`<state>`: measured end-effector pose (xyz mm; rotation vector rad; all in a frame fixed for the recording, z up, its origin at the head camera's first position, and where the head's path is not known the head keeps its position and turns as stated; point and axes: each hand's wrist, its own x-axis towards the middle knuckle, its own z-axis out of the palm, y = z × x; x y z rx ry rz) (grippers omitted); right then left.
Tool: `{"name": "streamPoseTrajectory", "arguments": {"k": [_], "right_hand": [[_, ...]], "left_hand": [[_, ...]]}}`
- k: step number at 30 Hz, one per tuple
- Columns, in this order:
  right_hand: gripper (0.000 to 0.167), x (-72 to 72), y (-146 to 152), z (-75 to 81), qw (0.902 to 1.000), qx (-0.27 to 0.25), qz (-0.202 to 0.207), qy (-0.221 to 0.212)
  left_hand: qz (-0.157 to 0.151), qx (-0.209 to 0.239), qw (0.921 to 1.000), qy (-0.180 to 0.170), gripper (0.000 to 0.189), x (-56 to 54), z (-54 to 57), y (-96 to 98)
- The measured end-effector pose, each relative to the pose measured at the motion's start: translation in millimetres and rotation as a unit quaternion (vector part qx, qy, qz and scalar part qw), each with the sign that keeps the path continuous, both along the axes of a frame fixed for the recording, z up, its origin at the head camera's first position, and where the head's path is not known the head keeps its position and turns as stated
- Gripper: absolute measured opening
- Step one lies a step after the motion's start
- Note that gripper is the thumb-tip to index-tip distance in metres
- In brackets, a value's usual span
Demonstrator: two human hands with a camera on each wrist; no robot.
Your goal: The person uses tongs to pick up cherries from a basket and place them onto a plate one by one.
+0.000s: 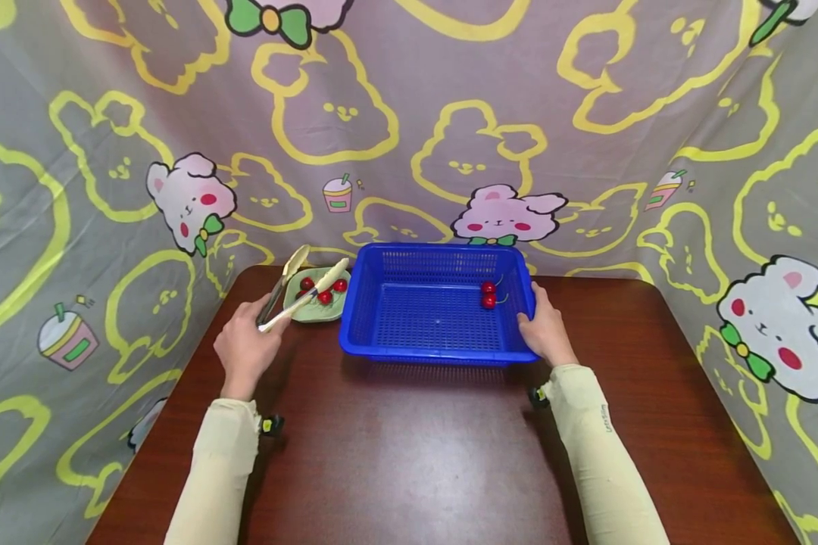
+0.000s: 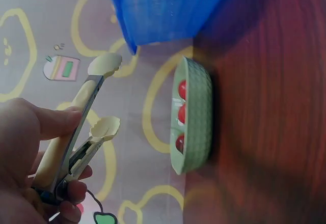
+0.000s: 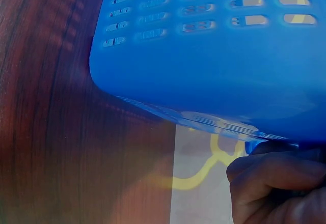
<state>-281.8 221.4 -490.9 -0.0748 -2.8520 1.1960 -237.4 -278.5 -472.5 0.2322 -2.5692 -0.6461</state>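
My left hand (image 1: 248, 342) grips a pair of tongs (image 1: 329, 278) with cream scalloped tips. In the left wrist view the tongs (image 2: 105, 64) are spread apart with nothing between their tips. They hang over a pale green dish (image 1: 313, 316) that holds several red cherries (image 1: 324, 297). My right hand (image 1: 548, 329) holds the right rim of a blue plastic basket (image 1: 436, 356), thumb on the inner side. Inside the basket, near its right wall, lie two cherries (image 1: 488, 300) with green stems. The right wrist view shows the curled fingers (image 3: 275, 178) under the basket's rim.
The brown wooden table (image 1: 409, 454) stretches in front of the basket and to its right. A grey cloth (image 1: 395, 91) with yellow bear outlines hangs behind the table and along both sides. The dish stands close beside the basket's left wall.
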Motion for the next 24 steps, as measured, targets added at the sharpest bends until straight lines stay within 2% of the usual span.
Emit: {"name": "streamPoseTrajectory", "arguments": {"k": [13, 24], "right_hand": [[0.071, -0.9, 0, -1.1, 1.0, -0.005, 0.001, 0.003], [0.07, 0.1, 0, 0.7, 1.0, -0.006, 0.001, -0.001]], "left_hand": [[-0.058, -0.004, 0.9978, 0.031, 0.059, 8.3, 17.8, 33.7], [-0.112, -0.024, 0.9926, 0.041, 0.06, 7.6, 21.8, 63.7]]}}
